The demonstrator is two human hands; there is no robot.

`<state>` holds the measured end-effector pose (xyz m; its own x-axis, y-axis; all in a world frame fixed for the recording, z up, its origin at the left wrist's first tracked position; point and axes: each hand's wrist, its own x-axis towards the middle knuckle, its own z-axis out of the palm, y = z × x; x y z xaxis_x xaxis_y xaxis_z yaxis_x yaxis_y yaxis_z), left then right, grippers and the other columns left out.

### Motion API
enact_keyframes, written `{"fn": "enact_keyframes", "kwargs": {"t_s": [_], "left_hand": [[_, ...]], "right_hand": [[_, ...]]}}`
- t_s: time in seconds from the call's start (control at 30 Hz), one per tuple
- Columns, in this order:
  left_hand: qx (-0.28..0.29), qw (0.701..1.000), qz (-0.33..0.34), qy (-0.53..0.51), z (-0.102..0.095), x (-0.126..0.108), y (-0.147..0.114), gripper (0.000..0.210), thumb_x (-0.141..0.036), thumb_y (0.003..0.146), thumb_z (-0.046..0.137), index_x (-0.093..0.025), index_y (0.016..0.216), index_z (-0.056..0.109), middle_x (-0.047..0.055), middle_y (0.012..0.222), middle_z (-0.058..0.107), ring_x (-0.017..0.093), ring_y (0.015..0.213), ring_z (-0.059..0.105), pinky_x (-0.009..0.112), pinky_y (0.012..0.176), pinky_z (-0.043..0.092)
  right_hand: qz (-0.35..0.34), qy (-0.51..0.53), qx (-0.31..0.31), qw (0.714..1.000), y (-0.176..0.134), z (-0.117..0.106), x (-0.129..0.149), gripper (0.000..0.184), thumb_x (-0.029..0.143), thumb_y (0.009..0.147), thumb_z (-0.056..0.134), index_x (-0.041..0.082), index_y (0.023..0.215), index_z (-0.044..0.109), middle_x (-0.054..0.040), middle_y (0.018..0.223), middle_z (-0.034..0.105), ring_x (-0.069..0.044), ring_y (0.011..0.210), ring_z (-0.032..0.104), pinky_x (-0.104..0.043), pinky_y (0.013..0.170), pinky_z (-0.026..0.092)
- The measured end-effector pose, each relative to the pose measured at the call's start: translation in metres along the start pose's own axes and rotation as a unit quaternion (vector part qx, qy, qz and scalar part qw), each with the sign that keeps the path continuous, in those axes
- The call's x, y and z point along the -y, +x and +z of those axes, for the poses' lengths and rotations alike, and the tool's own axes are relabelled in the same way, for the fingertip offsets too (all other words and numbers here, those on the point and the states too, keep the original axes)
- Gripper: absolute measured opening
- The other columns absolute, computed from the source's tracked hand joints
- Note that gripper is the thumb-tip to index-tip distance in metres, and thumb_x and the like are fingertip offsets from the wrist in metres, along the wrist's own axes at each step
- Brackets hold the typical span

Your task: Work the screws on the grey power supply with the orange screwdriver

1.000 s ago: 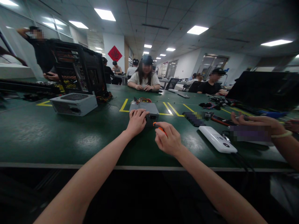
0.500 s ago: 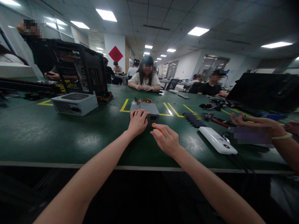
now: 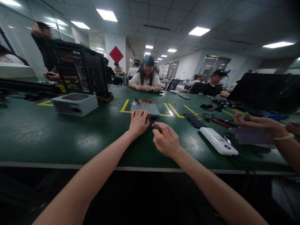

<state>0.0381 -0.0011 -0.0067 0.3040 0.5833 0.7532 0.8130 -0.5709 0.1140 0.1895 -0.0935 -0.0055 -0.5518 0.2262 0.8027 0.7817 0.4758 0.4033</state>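
Left hand [image 3: 138,122] palm-down on grey box [image 3: 152,109], grip unclear; right hand [image 3: 168,139] around orange-black tool [image 3: 157,127]

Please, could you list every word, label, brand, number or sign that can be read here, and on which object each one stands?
None can be read with certainty.
Red diamond-shaped sign: dark marks, too blurred to read.
Power supply unit under the left hand: pale label near its far-left corner, too small to read.
White power bank: marks on top, too blurred to read.
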Motion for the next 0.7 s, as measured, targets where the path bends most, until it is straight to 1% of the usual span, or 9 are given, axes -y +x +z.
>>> {"fn": "enact_keyframes", "kwargs": {"t_s": [0.03,0.13,0.2,0.3,0.4,0.5,0.57,0.63,0.7], "left_hand": [[0.001,1.000,-0.002,0.002,-0.0001,-0.0001,0.0002,0.028,-0.024,0.081,0.047,-0.022,0.108,0.053,0.007,0.108,0.054,0.024,0.102,0.045,0.041,0.097,0.027],[0.002,1.000,-0.001,0.004,0.0004,0.0002,0.0004,0.029,-0.024,0.081,0.048,-0.022,0.109,0.052,0.008,0.109,0.053,0.025,0.103,0.045,0.041,0.096,0.028],[0.002,1.000,0.001,0.002,0.0008,0.0006,0.0001,0.030,-0.024,0.080,0.048,-0.021,0.110,0.052,0.008,0.110,0.053,0.025,0.104,0.045,0.041,0.095,0.028],[0.002,1.000,-0.001,-0.002,0.0005,0.0006,-0.0004,0.030,-0.024,0.081,0.048,-0.021,0.110,0.052,0.008,0.110,0.053,0.025,0.104,0.045,0.041,0.095,0.028],[0.000,1.000,-0.003,0.000,-0.0004,0.0000,-0.0007,0.030,-0.024,0.080,0.048,-0.021,0.110,0.052,0.008,0.110,0.053,0.025,0.104,0.045,0.041,0.095,0.029],[-0.001,1.000,-0.002,0.004,-0.0012,-0.0006,-0.0007,0.030,-0.023,0.080,0.049,-0.021,0.109,0.052,0.008,0.109,0.053,0.025,0.104,0.045,0.041,0.095,0.029],[-0.003,1.000,0.001,0.006,-0.0016,-0.0006,-0.0008,0.030,-0.023,0.080,0.049,-0.021,0.110,0.052,0.008,0.109,0.053,0.025,0.104,0.045,0.041,0.095,0.029],[-0.003,1.000,0.004,0.007,-0.0018,-0.0005,-0.0009,0.030,-0.024,0.080,0.048,-0.021,0.109,0.052,0.008,0.108,0.053,0.025,0.102,0.045,0.041,0.094,0.029],[-0.002,1.000,0.005,0.005,-0.0019,-0.0004,-0.0010,0.029,-0.023,0.080,0.048,-0.021,0.109,0.052,0.008,0.108,0.053,0.025,0.102,0.045,0.041,0.093,0.030]], "right_hand": [[-0.001,-0.003,0.000,1.000,-0.0001,0.0000,-0.0004,0.024,0.014,0.081,0.050,0.018,0.105,0.050,-0.0130,0.109,0.058,-0.019,0.099,0.055,-0.029,0.077,0.046],[0.009,-0.006,-0.003,1.000,-0.0004,-0.0010,-0.0028,0.028,0.011,0.081,0.050,0.020,0.108,0.051,-0.0091,0.103,0.061,-0.015,0.091,0.058,-0.024,0.072,0.046],[0.018,-0.006,-0.005,1.000,-0.0003,-0.0021,-0.0040,0.026,0.012,0.081,0.052,0.020,0.106,0.051,-0.0074,0.101,0.062,-0.014,0.088,0.059,-0.023,0.072,0.046],[0.019,-0.011,-0.003,1.000,0.0010,-0.0033,-0.0030,0.019,0.015,0.082,0.051,0.019,0.100,0.053,-0.0102,0.104,0.061,-0.016,0.093,0.058,-0.026,0.074,0.046],[0.003,-0.025,-0.006,1.000,0.0019,-0.0035,-0.0013,0.022,0.012,0.080,0.052,0.019,0.101,0.052,-0.0119,0.105,0.059,-0.017,0.094,0.057,-0.026,0.073,0.047],[-0.009,-0.023,-0.009,1.000,0.0008,-0.0032,-0.0019,0.027,0.012,0.079,0.055,0.021,0.105,0.051,-0.0074,0.099,0.062,-0.014,0.086,0.058,-0.022,0.070,0.045],[-0.001,-0.018,-0.008,1.000,-0.0001,-0.0028,-0.0023,0.025,0.014,0.080,0.056,0.022,0.103,0.052,-0.0057,0.097,0.062,-0.013,0.083,0.058,-0.023,0.069,0.045],[0.007,-0.016,-0.006,1.000,-0.0003,-0.0021,-0.0015,0.021,0.016,0.080,0.055,0.020,0.100,0.052,-0.0078,0.099,0.061,-0.015,0.086,0.057,-0.025,0.070,0.045],[0.003,-0.015,-0.012,1.000,0.0002,-0.0012,-0.0002,0.019,0.016,0.080,0.053,0.018,0.099,0.052,-0.0119,0.105,0.059,-0.018,0.092,0.057,-0.028,0.072,0.046]]}}
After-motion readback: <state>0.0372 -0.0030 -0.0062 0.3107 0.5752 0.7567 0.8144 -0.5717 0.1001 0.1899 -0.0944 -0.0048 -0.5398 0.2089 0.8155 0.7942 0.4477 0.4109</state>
